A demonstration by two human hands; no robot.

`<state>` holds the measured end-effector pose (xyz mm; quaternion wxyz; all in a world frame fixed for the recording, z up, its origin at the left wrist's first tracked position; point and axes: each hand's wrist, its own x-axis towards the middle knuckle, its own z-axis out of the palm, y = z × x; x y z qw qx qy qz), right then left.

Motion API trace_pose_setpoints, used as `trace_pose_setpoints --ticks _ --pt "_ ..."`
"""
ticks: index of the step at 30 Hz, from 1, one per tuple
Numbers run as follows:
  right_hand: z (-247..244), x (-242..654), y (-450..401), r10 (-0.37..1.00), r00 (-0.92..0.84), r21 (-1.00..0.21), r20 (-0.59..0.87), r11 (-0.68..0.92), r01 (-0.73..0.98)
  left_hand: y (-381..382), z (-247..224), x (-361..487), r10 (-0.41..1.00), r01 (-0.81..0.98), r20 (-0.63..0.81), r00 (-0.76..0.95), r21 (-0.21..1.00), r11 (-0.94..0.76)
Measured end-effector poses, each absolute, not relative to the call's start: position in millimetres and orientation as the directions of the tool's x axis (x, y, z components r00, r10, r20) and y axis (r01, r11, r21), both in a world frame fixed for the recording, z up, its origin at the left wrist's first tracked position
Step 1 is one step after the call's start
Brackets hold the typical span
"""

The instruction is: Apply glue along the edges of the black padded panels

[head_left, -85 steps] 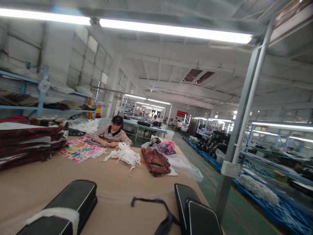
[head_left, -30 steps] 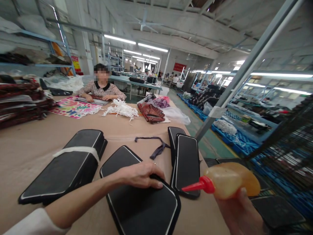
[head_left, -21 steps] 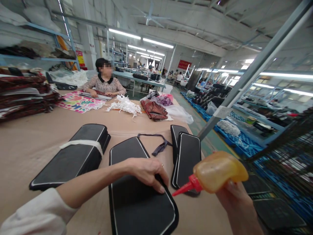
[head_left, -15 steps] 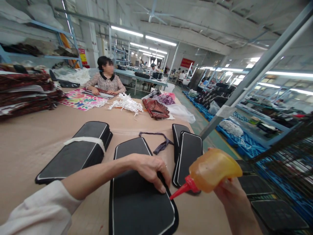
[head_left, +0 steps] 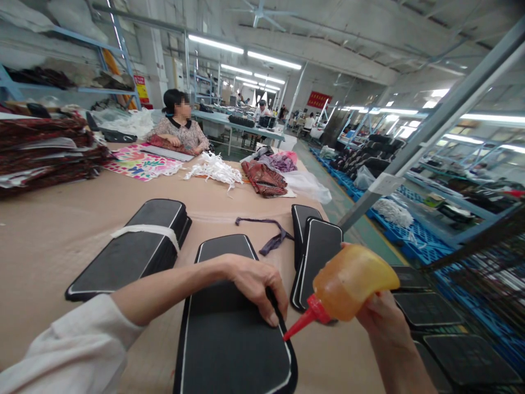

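A black panel with rounded corners and a white line along its border [head_left: 229,350] lies in front of me. My left hand [head_left: 260,287] pinches its right edge, thumb on top and fingers over the side. In my right hand [head_left: 379,312] is a squeeze bottle [head_left: 348,284] of amber liquid, tilted with its red nozzle down. The nozzle tip is at the panel's right edge, just nearer to me than my left thumb. Most of my right fingers are hidden behind the bottle.
A banded stack of black panels [head_left: 127,251] lies left, more panels [head_left: 322,246] right. A dark cloth strip [head_left: 273,241] lies between. Beyond are white scraps [head_left: 215,169], red-brown material [head_left: 264,178] and a seated person [head_left: 180,128]. A metal post [head_left: 410,148] slants at right.
The nozzle tip has shifted slightly down along the panel's edge, toward me. My left hand keeps its pinch, and the view has shifted a little. The seated person's hands have moved.
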<state>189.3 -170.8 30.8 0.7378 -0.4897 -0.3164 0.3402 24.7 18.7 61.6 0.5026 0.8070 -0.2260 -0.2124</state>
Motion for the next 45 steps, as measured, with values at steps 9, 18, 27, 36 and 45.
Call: trace_pose_setpoints --ticks 9,18,27,36,45 --pt "27 191 -169 0.827 0.554 -0.943 0.095 0.254 -0.217 21 58 23 -0.55 -0.064 -0.121 0.826 0.95 -0.305" --pt "20 194 -170 0.827 0.55 -0.939 0.113 0.271 -0.213 25 54 23 -0.528 -0.051 -0.131 0.839 0.948 -0.316" --pt "21 194 -169 0.771 0.632 -0.955 0.079 0.24 -0.173 32 52 20 -0.468 -0.062 -0.143 0.872 0.916 -0.397" --pt "30 175 -177 0.653 0.756 -0.94 0.044 0.282 -0.19 42 44 18 -0.373 -0.024 -0.137 0.918 0.917 -0.397" --pt "19 160 -192 0.448 0.891 -0.949 0.069 0.305 -0.08 53 38 14 -0.231 0.034 -0.117 0.966 0.942 -0.335"
